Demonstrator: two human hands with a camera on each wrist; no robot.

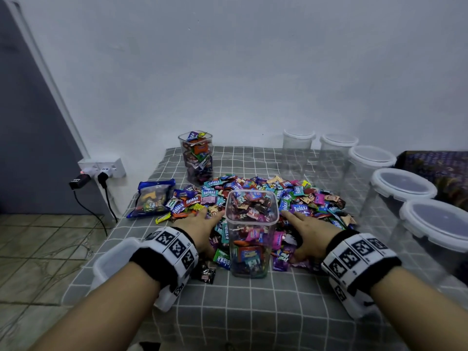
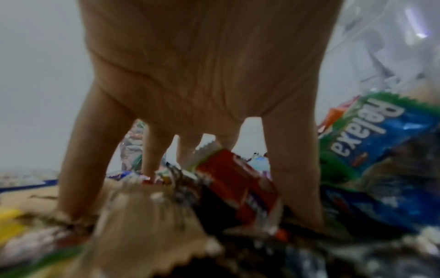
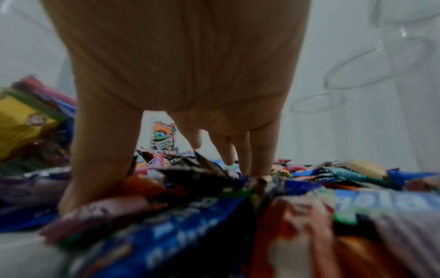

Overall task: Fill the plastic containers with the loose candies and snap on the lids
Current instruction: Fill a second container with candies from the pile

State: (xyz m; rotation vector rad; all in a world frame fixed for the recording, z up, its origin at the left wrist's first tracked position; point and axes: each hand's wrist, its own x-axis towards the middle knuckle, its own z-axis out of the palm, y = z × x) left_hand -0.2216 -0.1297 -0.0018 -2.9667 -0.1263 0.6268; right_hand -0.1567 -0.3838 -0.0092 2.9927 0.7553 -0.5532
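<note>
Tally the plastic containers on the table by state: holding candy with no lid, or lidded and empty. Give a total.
Clear square plastic containers holding candy, no lid: 2, near and far
Clear round plastic containers, white lids on, empty: 5
Total: 7

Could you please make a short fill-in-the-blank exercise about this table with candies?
1. The open container between the two hands has no ____ on it.
2. The left hand and the right hand both rest on the pile of ____.
3. The jars along the right edge hold ____ candies.
4. The cloth on the table has a ____ pattern.

Missing words: lid; candies; no; grid
</note>
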